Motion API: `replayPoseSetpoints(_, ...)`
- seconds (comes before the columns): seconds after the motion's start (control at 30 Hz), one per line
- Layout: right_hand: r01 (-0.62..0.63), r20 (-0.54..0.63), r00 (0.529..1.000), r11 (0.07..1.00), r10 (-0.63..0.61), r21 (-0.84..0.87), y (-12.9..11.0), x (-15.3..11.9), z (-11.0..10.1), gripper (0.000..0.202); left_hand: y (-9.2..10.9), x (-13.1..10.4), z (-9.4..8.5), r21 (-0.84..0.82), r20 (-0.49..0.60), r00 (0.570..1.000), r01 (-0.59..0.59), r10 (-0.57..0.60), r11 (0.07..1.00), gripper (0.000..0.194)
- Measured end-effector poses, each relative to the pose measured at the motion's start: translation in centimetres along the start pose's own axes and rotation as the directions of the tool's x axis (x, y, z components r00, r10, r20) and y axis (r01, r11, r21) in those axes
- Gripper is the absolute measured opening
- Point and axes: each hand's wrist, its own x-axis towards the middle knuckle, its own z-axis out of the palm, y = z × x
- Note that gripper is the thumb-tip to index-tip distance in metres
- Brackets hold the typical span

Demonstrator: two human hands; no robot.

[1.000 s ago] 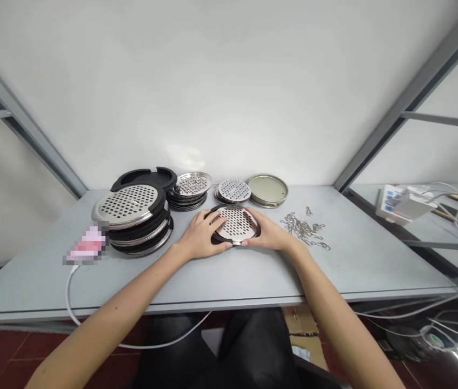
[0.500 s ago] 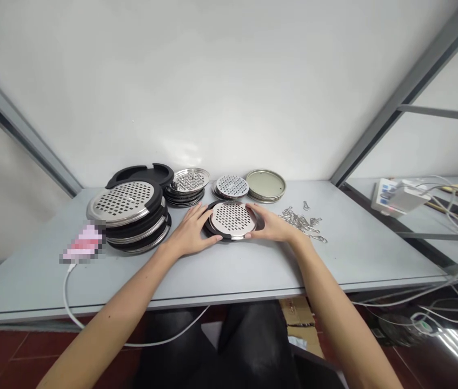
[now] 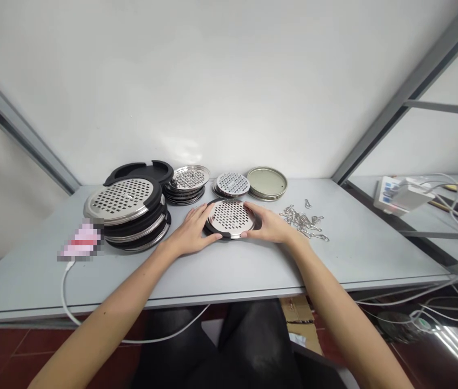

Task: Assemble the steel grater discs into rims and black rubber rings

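Note:
On the table in front of me lies a round perforated metal disc with a black rim piece around part of its edge. My left hand curves around its left side, thumb at the front and fingers towards the back. On the opposite side, my right hand grips the edge with thumb and fingers. Behind it sit a small stack of perforated metal plates and a stack of shiny dishes. To the right of my right hand lies a loose pile of small metal clips.
At the left stands a tall stack of perforated discs with black rims, with a black ring-shaped tray behind. Plain olive-grey round lids are at the back. A white cable hangs over the front edge; a power strip is at right.
The view has shifted slightly. Both hands stay around the disc, which has barely moved, if at all; my right fingers sit marginally further left on it.

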Motion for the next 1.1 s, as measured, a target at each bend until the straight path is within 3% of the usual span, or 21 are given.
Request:
replayPoseSetpoints(0.2, -0.005, 0.007, 1.0, 1.0, 0.004, 0.026, -0.5, 0.3, 0.5, 0.098, 0.3, 0.4, -0.3, -0.162, -0.067, 0.988, 0.128, -0.14, 0.979, 0.111)
replayPoseSetpoints(0.5, -0.027, 0.002, 1.0, 0.998, 0.027, 0.065, 0.0, 0.4, 0.9, 0.111, 0.4, 0.5, -0.2, -0.211, -0.135, 0.985, 0.075, -0.105, 0.975, 0.101)
replayPoseSetpoints(0.77, -0.032, -0.009, 0.999, 0.993, 0.033, 0.109, -0.1, 0.6, 1.4, 0.111, 0.5, 0.6, 0.0, -0.222, -0.142, 0.98, 0.107, -0.141, 0.969, 0.098)
replayPoseSetpoints(0.9, -0.033, 0.004, 0.999, 0.992, 0.032, 0.125, -0.4, 0.6, 1.3, 0.109, 0.2, 0.5, 0.1, -0.175, -0.146, 0.984, 0.072, -0.098, 0.982, 0.092)
replayPoseSetpoints(1.1, 0.012, 0.016, 1.0, 0.996, -0.013, 0.084, -0.2, 0.6, 1.0, 0.111, 0.4, 0.2, 0.3, 0.057, -0.076, 0.997, 0.029, -0.025, 0.998, 0.08)
